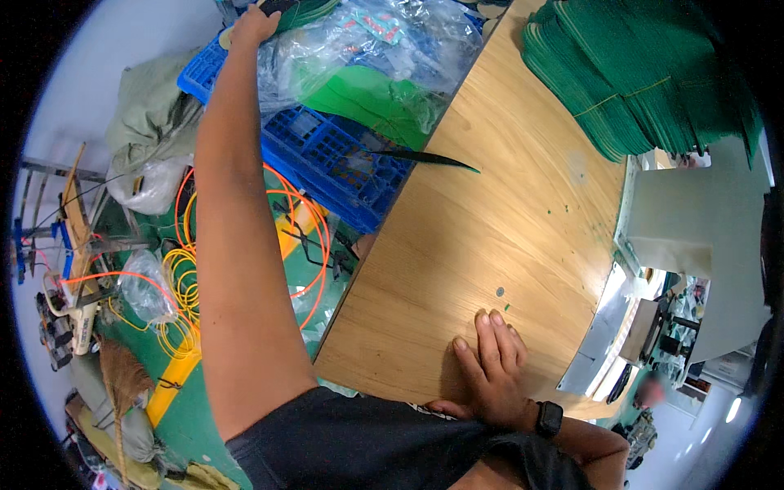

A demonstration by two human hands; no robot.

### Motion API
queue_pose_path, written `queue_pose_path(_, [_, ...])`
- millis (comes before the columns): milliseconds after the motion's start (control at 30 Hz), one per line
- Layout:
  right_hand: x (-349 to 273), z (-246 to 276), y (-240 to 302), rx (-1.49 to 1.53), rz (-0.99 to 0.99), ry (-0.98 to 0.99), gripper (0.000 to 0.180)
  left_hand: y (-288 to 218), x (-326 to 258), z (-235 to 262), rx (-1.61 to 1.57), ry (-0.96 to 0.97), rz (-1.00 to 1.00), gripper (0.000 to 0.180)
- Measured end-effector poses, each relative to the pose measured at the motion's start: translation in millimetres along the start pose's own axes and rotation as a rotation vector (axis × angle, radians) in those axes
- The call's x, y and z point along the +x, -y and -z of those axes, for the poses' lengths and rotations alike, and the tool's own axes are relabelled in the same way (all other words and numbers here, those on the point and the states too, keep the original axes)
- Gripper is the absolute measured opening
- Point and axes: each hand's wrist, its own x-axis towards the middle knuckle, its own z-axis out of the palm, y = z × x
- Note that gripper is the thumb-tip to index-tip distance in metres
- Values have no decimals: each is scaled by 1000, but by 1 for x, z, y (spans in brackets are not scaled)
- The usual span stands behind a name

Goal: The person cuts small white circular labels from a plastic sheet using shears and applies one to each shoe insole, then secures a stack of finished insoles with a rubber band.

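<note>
My left arm stretches to the far left, where my left hand (255,28) is closed at the edge of a dark green, curved, layered piece (306,15). This piece lies beside crumpled clear plastic bags (392,41) over blue plastic crates (327,155). My right hand (492,363), with a dark watch (549,418) on its wrist, rests palm down on the wooden table (441,245), fingers stretched out and holding nothing. Beyond its fingertips lie a small grey disc (500,291) and a green scrap (507,308).
Tall stacks of green sheets (637,73) stand at the table's far right. A dark curved strip (433,158) juts over its left edge. A bright green sheet (367,98) lies among the bags. Orange and yellow hoses (184,278) coil on the floor, near a straw broom (122,376).
</note>
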Motion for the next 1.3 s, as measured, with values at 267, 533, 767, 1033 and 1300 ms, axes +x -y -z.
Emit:
queue_pose_path(267, [4, 1, 5, -19, -28, 3, 83, -57, -82, 49, -17, 260, -169, 56])
queue_pose_path(533, [4, 0, 5, -19, -33, 6, 85, -73, -59, 51, -10, 144, -256, 98])
queue_pose_path(767, [0, -1, 3, -3, -29, 24, 87, -114, -71, 51, 223, 341, -152, 103])
queue_pose_path(1033, [2, 7, 5, 47, -30, 16, 83, -92, -63, 82, 53, 133, -116, 111])
queue_pose_path(1300, [-12, 0, 5, 64, 66, -213, 81, -193, -118, 295, -439, -12, -104, 111])
